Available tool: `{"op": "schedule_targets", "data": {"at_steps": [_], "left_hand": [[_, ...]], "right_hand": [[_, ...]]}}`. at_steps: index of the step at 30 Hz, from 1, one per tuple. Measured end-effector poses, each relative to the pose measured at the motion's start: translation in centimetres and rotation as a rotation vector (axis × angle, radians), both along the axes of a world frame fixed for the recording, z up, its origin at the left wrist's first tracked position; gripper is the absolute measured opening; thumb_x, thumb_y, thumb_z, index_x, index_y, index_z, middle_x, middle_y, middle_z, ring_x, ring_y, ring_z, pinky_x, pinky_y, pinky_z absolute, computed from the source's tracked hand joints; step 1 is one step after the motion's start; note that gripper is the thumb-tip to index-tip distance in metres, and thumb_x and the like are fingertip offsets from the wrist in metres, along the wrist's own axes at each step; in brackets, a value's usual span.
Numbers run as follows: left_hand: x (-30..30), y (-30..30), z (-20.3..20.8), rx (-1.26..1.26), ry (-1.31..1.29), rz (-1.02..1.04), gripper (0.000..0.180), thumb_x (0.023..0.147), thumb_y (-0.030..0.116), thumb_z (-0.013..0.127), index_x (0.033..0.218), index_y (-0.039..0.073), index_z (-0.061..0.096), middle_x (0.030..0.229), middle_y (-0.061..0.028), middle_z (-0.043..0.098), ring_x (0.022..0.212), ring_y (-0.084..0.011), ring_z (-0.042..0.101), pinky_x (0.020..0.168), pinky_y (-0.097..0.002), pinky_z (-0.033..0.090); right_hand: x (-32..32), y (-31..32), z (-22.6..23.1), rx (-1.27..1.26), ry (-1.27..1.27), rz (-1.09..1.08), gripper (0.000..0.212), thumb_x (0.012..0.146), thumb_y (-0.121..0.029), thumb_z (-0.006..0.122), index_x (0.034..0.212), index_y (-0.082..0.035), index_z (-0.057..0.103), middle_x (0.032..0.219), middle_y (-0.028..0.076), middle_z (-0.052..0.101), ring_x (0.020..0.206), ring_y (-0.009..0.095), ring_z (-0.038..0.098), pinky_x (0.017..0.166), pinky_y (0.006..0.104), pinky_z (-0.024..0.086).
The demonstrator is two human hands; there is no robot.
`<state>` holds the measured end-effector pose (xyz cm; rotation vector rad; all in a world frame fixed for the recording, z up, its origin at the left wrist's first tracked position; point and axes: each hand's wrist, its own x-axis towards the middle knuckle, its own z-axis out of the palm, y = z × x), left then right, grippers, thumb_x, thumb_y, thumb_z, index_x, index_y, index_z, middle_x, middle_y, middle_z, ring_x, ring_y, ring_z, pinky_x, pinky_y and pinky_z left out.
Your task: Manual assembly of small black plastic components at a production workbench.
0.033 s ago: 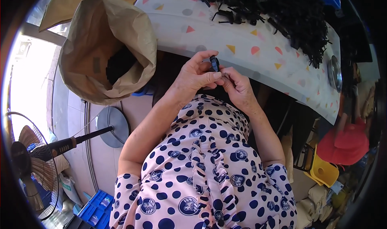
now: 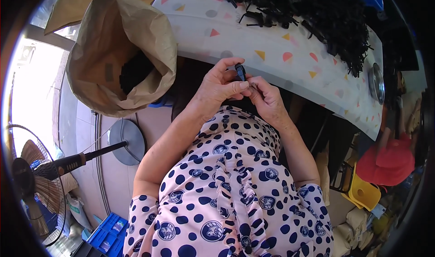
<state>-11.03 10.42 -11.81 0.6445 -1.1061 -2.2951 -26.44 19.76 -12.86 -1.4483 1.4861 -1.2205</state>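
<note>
The black piece (image 2: 240,70) is up in the air from where I stand, in front of the person's polka-dot shirt (image 2: 199,202) and near the close edge of the tabletop (image 2: 195,33). The left grip (image 2: 219,84) is clamped on it, thumb against fingers, with the blocky top end poking out upward. The right grip (image 2: 268,97) has its thumb and fingers drawn together close by the lower end; whether they pinch the piece or only rest beside it, I can't tell, since the fingers hide that part.

I'd guess it weighs next to nothing. It looks like hard plastic, stiff rather than soft, and its top catches a slight sheen, so a dry fingertip might slide on it. Any thin part would probably be the fragile bit. I'd take it by the thicker body, pinched from both sides, and leave slim ends alone.

On the tabletop lies a tangled heap (image 2: 326,21) of black parts, thin ends sticking out; those would likely snag on one another. A paper bag (image 2: 108,100) stands to the left, something black inside.
</note>
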Motion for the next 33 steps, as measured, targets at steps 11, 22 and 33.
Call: {"op": "schedule_targets", "data": {"at_steps": [11,22,33], "left_hand": [[0.9,1.0,-1.3,-0.068,-0.146,0.159,0.041,0.083,0.001,0.066,0.12,0.01,0.051,0.09,-0.0035,0.06,0.07,-0.0092,0.06,0.06,-0.019,0.048],[0.5,2.1,-2.2,-0.623,-0.434,0.125,0.029,0.084,-0.009,0.055,0.108,0.004,0.044,0.082,-0.0027,0.056,0.066,-0.0064,0.056,0.057,-0.0207,0.048],[0.8,2.0,-2.3,-0.702,-0.468,0.052,0.028,0.084,-0.008,0.055,0.106,0.004,0.044,0.078,-0.0043,0.056,0.067,-0.0056,0.053,0.058,-0.0217,0.046]], "right_hand": [[1.5,1.6,-0.6,0.053,-0.002,-0.2,0.025,0.098,-0.019,0.05,0.114,0.0,0.054,0.069,0.0,0.051,0.058,0.007,0.042,0.056,0.0215,0.038],[2.8,0.0,0.1,0.127,-0.052,-0.042,0.022,0.1,-0.019,0.044,0.103,0.002,0.052,0.072,0.005,0.055,0.065,0.01,0.052,0.062,0.0241,0.045],[3.2,0.2,0.2,0.173,-0.043,-0.046,0.022,0.1,-0.018,0.045,0.102,0.002,0.053,0.072,0.008,0.058,0.065,0.012,0.055,0.063,0.025,0.047]]}}
